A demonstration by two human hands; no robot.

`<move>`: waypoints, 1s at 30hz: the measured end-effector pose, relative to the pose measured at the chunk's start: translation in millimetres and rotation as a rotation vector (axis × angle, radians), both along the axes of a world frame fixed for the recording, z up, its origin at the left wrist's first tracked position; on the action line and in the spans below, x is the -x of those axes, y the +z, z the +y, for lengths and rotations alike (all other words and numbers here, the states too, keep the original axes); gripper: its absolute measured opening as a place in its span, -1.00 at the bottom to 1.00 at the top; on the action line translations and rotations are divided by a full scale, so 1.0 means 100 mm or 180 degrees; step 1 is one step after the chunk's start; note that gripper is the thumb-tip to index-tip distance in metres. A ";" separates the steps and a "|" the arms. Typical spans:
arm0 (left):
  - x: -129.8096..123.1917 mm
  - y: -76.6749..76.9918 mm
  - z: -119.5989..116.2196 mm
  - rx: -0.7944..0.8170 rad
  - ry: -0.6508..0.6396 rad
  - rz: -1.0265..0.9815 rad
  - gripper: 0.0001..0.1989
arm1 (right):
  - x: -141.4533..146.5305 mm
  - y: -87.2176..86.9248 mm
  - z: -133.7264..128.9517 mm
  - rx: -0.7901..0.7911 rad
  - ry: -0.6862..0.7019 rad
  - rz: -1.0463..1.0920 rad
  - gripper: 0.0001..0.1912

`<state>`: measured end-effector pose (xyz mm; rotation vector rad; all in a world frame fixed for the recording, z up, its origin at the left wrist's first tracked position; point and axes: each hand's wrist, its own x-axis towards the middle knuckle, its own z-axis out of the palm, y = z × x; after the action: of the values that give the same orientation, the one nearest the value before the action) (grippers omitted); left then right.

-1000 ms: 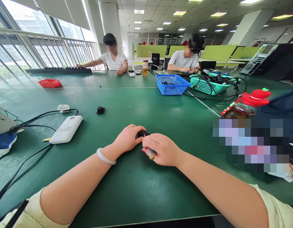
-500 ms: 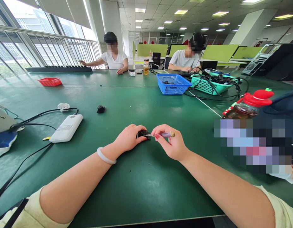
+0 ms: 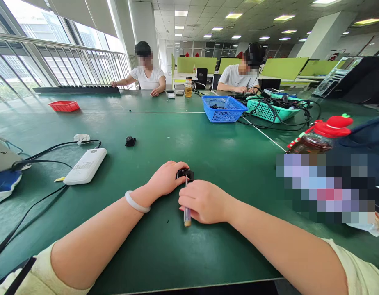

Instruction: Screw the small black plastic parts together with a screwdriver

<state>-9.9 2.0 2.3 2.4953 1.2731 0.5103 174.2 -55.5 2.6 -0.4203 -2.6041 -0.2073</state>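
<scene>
My left hand [image 3: 167,178] is closed on a small black part [image 3: 189,173], pinning it against the green tabletop [image 3: 140,246]. What exactly the part is does not show. In my right hand [image 3: 204,200] is a screwdriver [image 3: 187,217] with a clear purplish handle and a tan end cap. Its handle end points toward me, and its thin shaft runs forward to the near side of the black part. Whether the tip touches the part cannot be made out. Another small black piece [image 3: 130,141] lies apart, farther off to the left.
To the left lies a white power bank [image 3: 86,167] with black cables. Farther away are a red tray [image 3: 64,106], a blue basket [image 3: 224,110] and a green basket [image 3: 269,110] heaped with cables. A red-lidded bottle [image 3: 318,141] stands at right. Two people sit across the table.
My right hand has swung nearer to me, turning the screwdriver from pointing left across the part to pointing forward at it. My left hand keeps its hold on the black part.
</scene>
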 end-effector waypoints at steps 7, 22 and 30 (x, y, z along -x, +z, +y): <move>0.00 0.00 0.01 0.0031 -0.0011 -0.0026 -0.70 | -0.06 0.02 0.04 0.0408 -0.0110 0.0602 -0.83; 0.00 -0.01 0.00 0.0036 -0.0036 -0.0066 -0.70 | -0.23 0.13 0.11 0.1685 -0.1386 0.2026 -0.69; 0.00 -0.02 0.01 0.0007 -0.0010 -0.0033 -0.70 | -0.13 0.00 0.07 -0.0250 -0.0337 0.0342 -0.62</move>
<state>-10.2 2.8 0.2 2.4892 1.2650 0.5203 187.7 -48.5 3.1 -0.5270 -2.4620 -0.3131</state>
